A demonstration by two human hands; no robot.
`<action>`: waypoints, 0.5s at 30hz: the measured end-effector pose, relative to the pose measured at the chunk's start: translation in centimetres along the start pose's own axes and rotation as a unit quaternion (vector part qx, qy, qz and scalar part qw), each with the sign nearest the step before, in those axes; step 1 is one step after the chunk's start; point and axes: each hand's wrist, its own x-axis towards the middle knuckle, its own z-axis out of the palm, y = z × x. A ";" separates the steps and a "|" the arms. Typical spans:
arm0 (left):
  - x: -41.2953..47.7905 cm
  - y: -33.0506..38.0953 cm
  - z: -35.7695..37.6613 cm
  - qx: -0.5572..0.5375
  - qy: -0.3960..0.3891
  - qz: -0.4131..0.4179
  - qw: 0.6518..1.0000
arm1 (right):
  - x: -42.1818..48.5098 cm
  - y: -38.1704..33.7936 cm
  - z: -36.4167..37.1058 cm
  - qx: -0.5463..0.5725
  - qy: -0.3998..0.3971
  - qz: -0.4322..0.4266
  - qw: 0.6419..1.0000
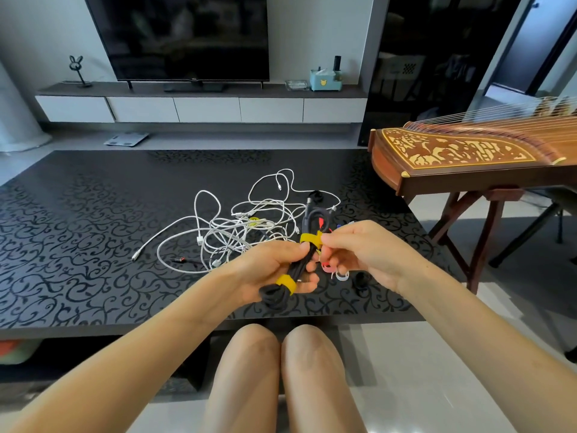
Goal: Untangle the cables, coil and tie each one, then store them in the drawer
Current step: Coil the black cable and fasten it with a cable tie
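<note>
1. Between the two sets of fingers, above the near edge of the desk [93, 229]: black cable [274, 295], coiled into a long bundle and held clear of the desk.
2. Lower tie [286, 283], yellow: wrapped round the bundle just below the left fingers [307, 287]. It looks closed.
3. Upper tie [310, 239], yellow: wrapped round the bundle just above the left thumb, with its free end at the right fingertips [326, 240]. Judged to be the step in hand, fastening this second tie.
4. Left hand [274, 270]: fingers curled round the middle of the bundle, thumb on top, holding it firmly.
5. Right hand [365, 251]: thumb and forefinger narrow, pinching the tail of the upper tie. The other fingers are loosely curled, and nothing shows in them.
6. Beyond the left fingers, on the desk: white cables [237, 226], several in one tangle with plugs lying loose. None is coiled or tied.
7. Under and just beyond the right fingers, on the desk: loose ties [326, 266], red and white among them. Their count cannot be told.
8. Far beyond both hands: cabinet drawers [206, 109], all closed. Which one is meant cannot be told.
9. Progress, as judged: one cable is nearly finished. The white cables are left to untangle, coil and tie, and storing has not begun.
</note>
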 end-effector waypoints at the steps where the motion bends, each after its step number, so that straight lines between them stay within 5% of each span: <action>1: 0.1 -0.1 0.1 0.003 0.028 0.004 1.000 | 0.0 0.1 0.0 -0.025 0.026 -0.010 0.999; 5: 1.2 -0.6 1.3 0.127 0.153 0.052 0.979 | 0.5 0.8 1.3 -0.090 0.136 -0.059 0.985; 9: 3.0 -1.0 2.5 0.336 0.299 0.139 0.882 | 1.0 1.4 3.4 -0.169 0.226 -0.177 0.943; 15: 2.2 -0.7 2.3 0.359 0.249 0.154 0.886 | 0.5 3.3 2.6 -0.108 0.236 -0.214 0.942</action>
